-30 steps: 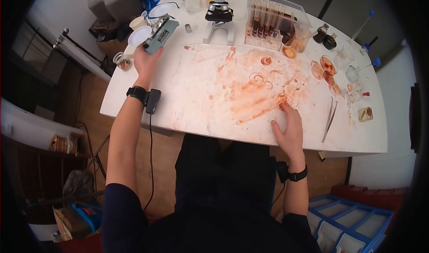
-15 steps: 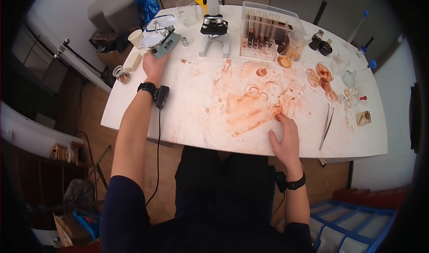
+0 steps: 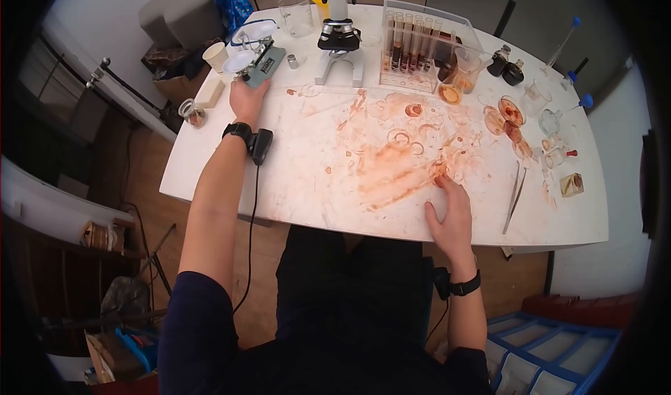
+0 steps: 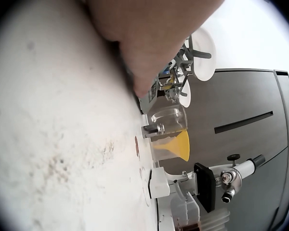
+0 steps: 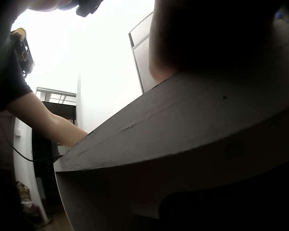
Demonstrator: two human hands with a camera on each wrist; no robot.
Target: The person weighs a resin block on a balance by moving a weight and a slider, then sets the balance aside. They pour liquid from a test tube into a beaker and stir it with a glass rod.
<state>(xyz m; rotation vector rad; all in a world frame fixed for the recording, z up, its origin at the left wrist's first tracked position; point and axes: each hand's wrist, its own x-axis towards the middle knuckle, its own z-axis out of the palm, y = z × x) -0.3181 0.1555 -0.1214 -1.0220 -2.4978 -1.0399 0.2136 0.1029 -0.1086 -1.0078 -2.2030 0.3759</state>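
At the left of the head view, the left hand [image 3: 247, 101] is on the near end of the balance scale [image 3: 267, 67], thumb along one side; its other fingers are partly hidden. The scale has a grey-green base and white pans [image 3: 240, 61]. In the left wrist view, the hand [image 4: 149, 38] covers part of the scale [image 4: 148, 102]. The right hand [image 3: 453, 217] rests on the stained white table [image 3: 300, 185], fingers extended and thumb apart, fingertips at a reddish-brown stain [image 3: 439, 169]. It holds nothing visible.
Behind stand a microscope [image 3: 339, 39], a beaker [image 3: 296, 16] and a rack of test tubes [image 3: 412, 42]. A jar [image 3: 191, 113] and white block [image 3: 210, 93] sit at left. Tweezers [image 3: 515, 199], dark bottles [image 3: 513, 73] and glassware [image 3: 550, 120] lie or stand at right.
The scale and left hand have shifted right and toward the person, away from the paper cup and white block. The right hand remains in about the same place on the table.
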